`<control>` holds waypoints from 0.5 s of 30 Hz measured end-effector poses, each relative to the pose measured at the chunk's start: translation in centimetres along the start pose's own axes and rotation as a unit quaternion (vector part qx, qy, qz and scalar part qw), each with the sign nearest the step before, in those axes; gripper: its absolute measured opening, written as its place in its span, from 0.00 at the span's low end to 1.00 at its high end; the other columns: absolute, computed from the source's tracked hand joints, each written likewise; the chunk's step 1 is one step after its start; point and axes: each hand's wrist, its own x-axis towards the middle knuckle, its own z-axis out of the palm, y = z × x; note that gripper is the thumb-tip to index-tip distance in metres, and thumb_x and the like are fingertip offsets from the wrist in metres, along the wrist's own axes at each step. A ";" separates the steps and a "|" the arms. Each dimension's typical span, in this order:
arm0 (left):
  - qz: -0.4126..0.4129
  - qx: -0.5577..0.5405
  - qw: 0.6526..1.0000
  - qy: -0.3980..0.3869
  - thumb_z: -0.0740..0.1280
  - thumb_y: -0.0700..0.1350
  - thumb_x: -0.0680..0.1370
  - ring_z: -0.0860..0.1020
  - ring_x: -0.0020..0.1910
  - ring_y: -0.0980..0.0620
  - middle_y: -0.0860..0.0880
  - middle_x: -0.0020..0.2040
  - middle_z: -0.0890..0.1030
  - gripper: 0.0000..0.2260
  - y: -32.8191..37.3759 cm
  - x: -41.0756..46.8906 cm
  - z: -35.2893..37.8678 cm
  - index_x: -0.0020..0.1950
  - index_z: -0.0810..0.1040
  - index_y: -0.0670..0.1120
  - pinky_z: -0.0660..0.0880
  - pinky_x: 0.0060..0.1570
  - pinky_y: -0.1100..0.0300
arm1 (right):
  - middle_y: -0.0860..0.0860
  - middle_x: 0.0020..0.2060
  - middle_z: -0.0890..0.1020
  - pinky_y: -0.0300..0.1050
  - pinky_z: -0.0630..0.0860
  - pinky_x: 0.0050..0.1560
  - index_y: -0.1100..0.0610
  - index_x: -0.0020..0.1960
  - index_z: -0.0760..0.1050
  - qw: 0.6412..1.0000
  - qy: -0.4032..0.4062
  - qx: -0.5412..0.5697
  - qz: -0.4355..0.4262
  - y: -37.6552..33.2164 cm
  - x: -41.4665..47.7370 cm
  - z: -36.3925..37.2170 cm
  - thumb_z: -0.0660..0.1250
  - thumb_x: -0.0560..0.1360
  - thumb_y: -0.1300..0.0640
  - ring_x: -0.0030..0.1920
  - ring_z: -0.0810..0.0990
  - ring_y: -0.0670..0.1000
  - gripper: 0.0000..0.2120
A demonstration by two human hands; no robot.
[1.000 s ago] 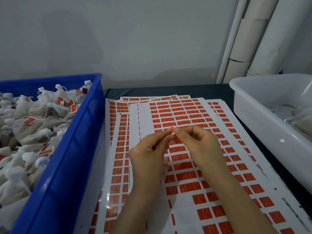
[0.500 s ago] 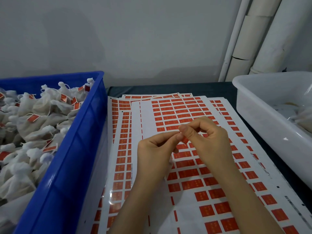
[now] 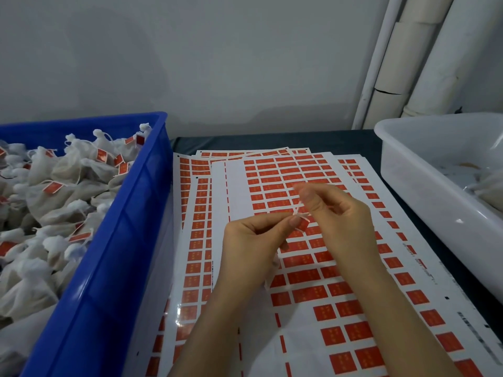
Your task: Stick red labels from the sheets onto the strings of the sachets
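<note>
Both hands hover over the sheets of red labels in the middle of the table. My left hand pinches a red label at its thumb tip, where a thin white string crosses. My right hand, just right and slightly higher, pinches the upper end of that string between thumb and forefinger. Something pale, perhaps the sachet, shows below my left hand, mostly hidden. Several labelled white sachets fill the blue crate on the left.
A white plastic tub stands at the right, with pale contents barely showing. Overlapping label sheets cover the dark table between crate and tub. A grey wall and white pipes close the back.
My right hand has risen and moved a little away from the left. The white string and the label now show between them, where the fingertips met before.
</note>
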 end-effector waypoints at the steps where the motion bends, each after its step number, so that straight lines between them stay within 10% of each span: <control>1: -0.026 -0.023 0.999 0.006 0.70 0.54 0.63 0.82 0.35 0.60 0.59 0.36 0.84 0.02 0.0 0.0 -0.1 0.33 0.83 0.60 0.75 0.31 0.72 | 0.28 0.38 0.77 0.24 0.69 0.32 0.36 0.44 0.75 1.000 0.014 0.019 0.018 0.0 0.1 -0.1 0.56 0.63 0.31 0.43 0.77 0.32 0.17; 7: -0.113 -0.122 0.984 0.057 0.70 0.53 0.64 0.84 0.35 0.55 0.52 0.39 0.85 0.14 0.4 0.4 -0.6 0.45 0.84 0.48 0.76 0.29 0.68 | 0.32 0.38 0.77 0.39 0.76 0.43 0.39 0.43 0.73 0.996 0.004 0.039 0.074 -0.1 0.4 -0.5 0.53 0.62 0.29 0.41 0.79 0.39 0.20; 15: -0.098 -0.094 0.985 0.108 0.68 0.58 0.64 0.78 0.28 0.57 0.52 0.32 0.82 0.14 0.1 0.5 -0.7 0.40 0.85 0.51 0.73 0.29 0.68 | 0.27 0.38 0.75 0.20 0.69 0.34 0.32 0.44 0.69 0.992 -0.125 -0.025 -0.021 -0.2 -0.6 1.0 0.63 0.60 0.36 0.43 0.74 0.27 0.13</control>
